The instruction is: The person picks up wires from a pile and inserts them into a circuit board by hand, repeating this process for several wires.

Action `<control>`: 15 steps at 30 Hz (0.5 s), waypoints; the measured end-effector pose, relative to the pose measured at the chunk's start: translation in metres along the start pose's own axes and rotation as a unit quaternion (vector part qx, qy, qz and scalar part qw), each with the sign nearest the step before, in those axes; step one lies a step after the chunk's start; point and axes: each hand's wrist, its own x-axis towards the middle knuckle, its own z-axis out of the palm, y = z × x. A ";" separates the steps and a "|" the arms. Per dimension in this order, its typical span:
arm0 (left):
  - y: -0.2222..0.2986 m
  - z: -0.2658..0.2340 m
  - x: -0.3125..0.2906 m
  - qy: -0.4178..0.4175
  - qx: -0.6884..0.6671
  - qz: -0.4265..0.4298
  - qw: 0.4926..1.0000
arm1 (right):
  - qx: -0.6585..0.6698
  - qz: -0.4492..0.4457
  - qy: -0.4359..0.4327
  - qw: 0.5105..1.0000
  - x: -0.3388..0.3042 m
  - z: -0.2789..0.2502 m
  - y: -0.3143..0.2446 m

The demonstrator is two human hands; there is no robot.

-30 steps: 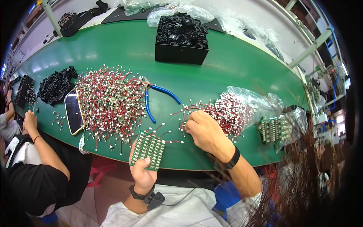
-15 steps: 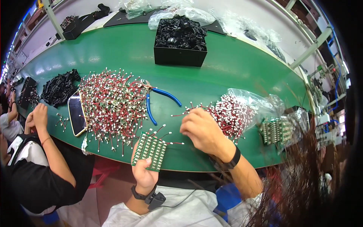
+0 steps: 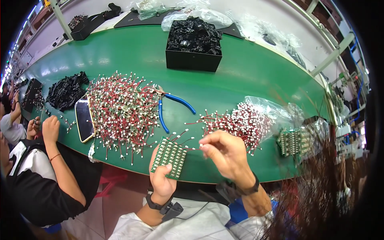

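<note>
My left hand [image 3: 162, 185] holds a green circuit board panel [image 3: 173, 159] by its lower side, thumb across the front. Rows of small pale parts cover the panel, and several red wires with white plugs stick out past its upper right edge. Just right of those wires is my right hand [image 3: 229, 156], thumb and forefinger pinched at a small white plug [image 3: 201, 146]. Whether that plug's wire joins the panel I cannot tell. Beyond the right hand lies a heap of red wires with white plugs [image 3: 244, 122], partly against a clear plastic bag [image 3: 276, 116].
A larger heap of wired connectors [image 3: 122, 114] lies left, between a phone [image 3: 84, 120] and blue-handled pliers [image 3: 161, 116]. A black box of black parts [image 3: 193, 60] stands at the back. Stacked green boards [image 3: 294, 142] sit right. A co-worker's hand [image 3: 51, 129] is at far left.
My right hand has come from the wire heap down toward the panel, a white plug now showing at its fingertips. My left hand and the panel have shifted slightly right in the picture.
</note>
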 end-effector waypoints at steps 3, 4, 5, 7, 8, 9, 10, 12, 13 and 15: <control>0.004 0.013 -0.005 -0.003 0.039 0.013 0.999 | -0.239 -0.216 0.048 0.946 -0.015 0.016 -0.009; 0.004 0.013 -0.006 -0.002 0.041 0.014 0.999 | -0.261 -0.230 0.040 0.937 -0.019 0.023 -0.017; 0.004 0.012 -0.007 -0.007 0.070 0.015 0.997 | -0.259 -0.235 0.030 0.936 -0.023 0.030 -0.015; 0.003 0.014 -0.009 -0.012 0.107 0.014 0.994 | -0.251 -0.231 0.016 0.940 -0.027 0.039 -0.012; 0.003 0.013 -0.010 -0.013 0.108 0.013 0.994 | -0.250 -0.230 0.017 0.940 -0.026 0.042 -0.008; 0.004 0.014 -0.011 -0.030 0.117 0.018 0.993 | -0.236 -0.222 0.027 0.946 -0.024 0.043 -0.003; 0.005 0.014 -0.012 -0.048 0.125 0.023 0.991 | -0.223 -0.214 0.037 0.951 -0.022 0.044 0.002; 0.001 0.011 -0.012 -0.044 0.135 0.026 0.989 | -0.225 -0.200 0.038 0.953 -0.019 0.044 0.009; 0.001 0.011 -0.012 -0.049 0.149 0.035 0.987 | -0.237 -0.210 0.042 0.948 -0.018 0.044 0.013; 0.000 0.013 -0.012 -0.050 0.154 0.043 0.986 | -0.249 -0.220 0.046 0.942 -0.017 0.043 0.014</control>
